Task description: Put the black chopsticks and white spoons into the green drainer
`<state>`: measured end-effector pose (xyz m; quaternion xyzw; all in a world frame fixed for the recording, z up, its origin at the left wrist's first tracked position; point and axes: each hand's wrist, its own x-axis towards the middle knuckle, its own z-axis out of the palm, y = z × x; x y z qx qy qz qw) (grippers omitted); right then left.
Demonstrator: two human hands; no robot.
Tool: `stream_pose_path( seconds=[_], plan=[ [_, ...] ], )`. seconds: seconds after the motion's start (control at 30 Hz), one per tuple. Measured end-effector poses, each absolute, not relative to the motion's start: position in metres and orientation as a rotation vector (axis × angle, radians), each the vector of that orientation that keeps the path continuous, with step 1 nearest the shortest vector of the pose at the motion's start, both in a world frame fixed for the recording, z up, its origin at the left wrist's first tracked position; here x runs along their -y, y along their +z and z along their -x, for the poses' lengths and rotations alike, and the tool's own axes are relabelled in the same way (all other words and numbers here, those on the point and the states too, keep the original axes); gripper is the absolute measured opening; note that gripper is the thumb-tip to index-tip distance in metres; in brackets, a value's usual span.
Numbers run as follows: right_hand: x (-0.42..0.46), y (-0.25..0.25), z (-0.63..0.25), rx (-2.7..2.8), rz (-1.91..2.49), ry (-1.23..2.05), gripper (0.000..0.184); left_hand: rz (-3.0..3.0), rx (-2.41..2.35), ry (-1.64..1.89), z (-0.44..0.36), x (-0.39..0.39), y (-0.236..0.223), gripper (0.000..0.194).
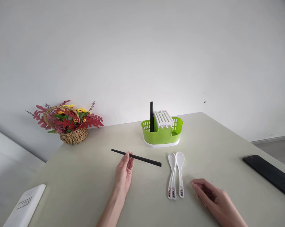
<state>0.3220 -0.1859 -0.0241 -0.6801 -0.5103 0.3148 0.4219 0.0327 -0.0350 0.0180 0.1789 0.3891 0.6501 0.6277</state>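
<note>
Left hand (124,172), lower centre of frame, has black chopsticks (142,158) pinched between thumb and fingers, raised off the surface (85,176); they run near-level, right end slightly lower. Exact count unclear, they lie tight together. Right hand (212,197), lower right of centre: fingers curled, thumb and index tips close together, nothing visible in the grip, near the spoons. White spoons (180,157), three handles visible, lie just right of the chopsticks' right end, bowls toward the top of frame, printed marks on the handle ends; two on the left overlap, third beside them. Green holder (149,137) on a white base (161,145) sits at mid-frame, above the spoons: more black chopsticks (152,116) upright in its left compartment, white slotted rack (164,119) over the middle. Woven basket (74,137) with red leaves and yellow flowers at left, by the wall (142,56). White object with printed text (26,205), lower left corner, partly cut off. Black phone-like slab (270,175) flat at right edge.
</note>
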Motion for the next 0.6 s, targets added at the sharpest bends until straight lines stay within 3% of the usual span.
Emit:
stream_pose_path(
  seconds=[0.27, 0.43, 0.6],
  plan=[
    [0.182, -0.028, -0.326, 1.349, 1.685, 0.813, 0.043, -0.579, -0.83, 1.767, -0.024, -0.015, 0.089, 0.006],
    [0.18, -0.027, -0.326, 1.391, 1.647, 0.838, 0.043, -1.021, -0.984, 1.873, -0.042, -0.049, 0.139, 0.028],
    [0.18, -0.024, -0.324, 1.369, 1.634, 0.808, 0.044, -1.552, -1.082, 1.827, -0.069, -0.08, 0.153, 0.039]
  ],
)
